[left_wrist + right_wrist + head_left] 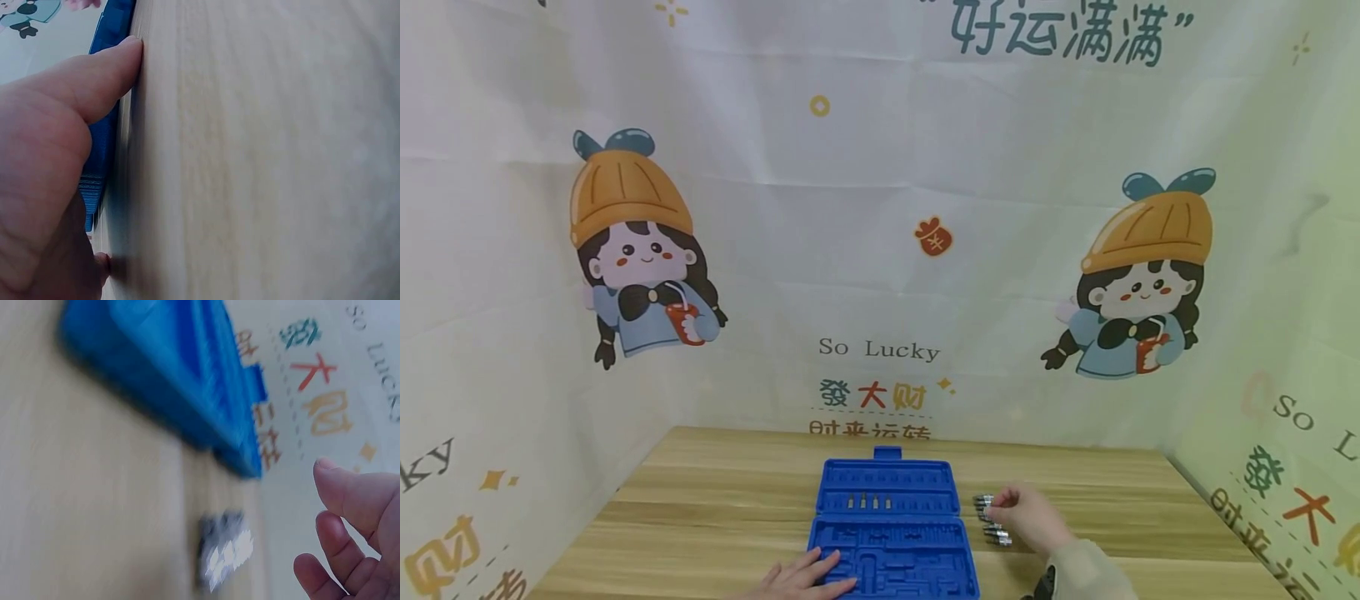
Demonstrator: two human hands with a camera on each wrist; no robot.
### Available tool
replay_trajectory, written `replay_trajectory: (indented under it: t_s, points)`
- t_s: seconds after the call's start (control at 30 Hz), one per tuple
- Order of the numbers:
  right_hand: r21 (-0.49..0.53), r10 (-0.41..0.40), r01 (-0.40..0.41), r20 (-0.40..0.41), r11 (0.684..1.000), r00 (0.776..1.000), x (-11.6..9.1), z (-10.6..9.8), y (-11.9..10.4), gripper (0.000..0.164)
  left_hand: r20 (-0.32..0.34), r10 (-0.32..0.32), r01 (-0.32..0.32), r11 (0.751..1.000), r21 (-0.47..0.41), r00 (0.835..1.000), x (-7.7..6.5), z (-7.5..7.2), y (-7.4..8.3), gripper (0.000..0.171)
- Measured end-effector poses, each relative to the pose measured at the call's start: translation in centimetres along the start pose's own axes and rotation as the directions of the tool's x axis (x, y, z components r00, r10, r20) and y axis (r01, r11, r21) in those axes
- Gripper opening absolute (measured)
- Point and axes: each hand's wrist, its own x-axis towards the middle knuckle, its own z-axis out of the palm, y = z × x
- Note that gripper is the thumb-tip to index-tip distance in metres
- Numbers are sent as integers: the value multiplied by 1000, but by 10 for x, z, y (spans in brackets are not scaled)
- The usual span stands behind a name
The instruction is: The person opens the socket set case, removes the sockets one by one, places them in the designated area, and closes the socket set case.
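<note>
A blue plastic tool case [925, 575] lies opened flat on the wooden table, its moulded slots showing. Several small bits [876, 503] stand in a row in its far half. My left hand [801, 577] rests with spread fingers on the case's near left side; in the left wrist view, the thumb [109, 72] lies along its edge. To the right of the case is a group of small silver metal pieces [997, 535], probably bit sockets, blurred in the right wrist view. Over them hovers my right hand [1030, 512], fingers loosely bent, with nothing visible between them.
The wooden table [722, 500] reaches back to a printed cloth backdrop [880, 275] with cartoon figures and lettering. Cloth walls also stand at the left and right sides. A latch tab [887, 452] sticks out from the case's far edge.
</note>
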Motion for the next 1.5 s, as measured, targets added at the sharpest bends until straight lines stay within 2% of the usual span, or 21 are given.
replay_trajectory:
  t_s: [0.23,0.43,0.6,0.77,0.93,1.07,1.2,1.5]
  points:
    - [73,-25,23,22,997,999,13,19,-37,11,28,0,0,1000,15,1000,1,-1,-3,55]
    - [145,-38,31,49,989,998,24,41,-55,14,42,14,-15,1000,24,999,1,-3,-4,56]
    - [187,-63,56,31,981,998,30,58,-68,17,46,2,-3,1000,14,999,1,-2,-4,54]
    - [248,-71,64,23,967,997,37,74,-77,18,41,-4,3,1000,30,999,3,-2,-5,54]
    - [270,-59,53,14,962,998,42,92,-74,18,49,-4,3,1000,23,999,3,-3,-4,54]
    - [214,-14,14,-3,977,1000,40,104,-67,17,44,-14,13,1000,22,999,3,0,-3,53]
    - [114,53,-52,-4,992,999,38,113,-63,15,21,-15,15,1000,26,1000,3,3,-2,51]
    - [-115,104,-107,-29,988,994,40,125,-62,12,62,-30,29,999,20,998,4,-2,0,52]
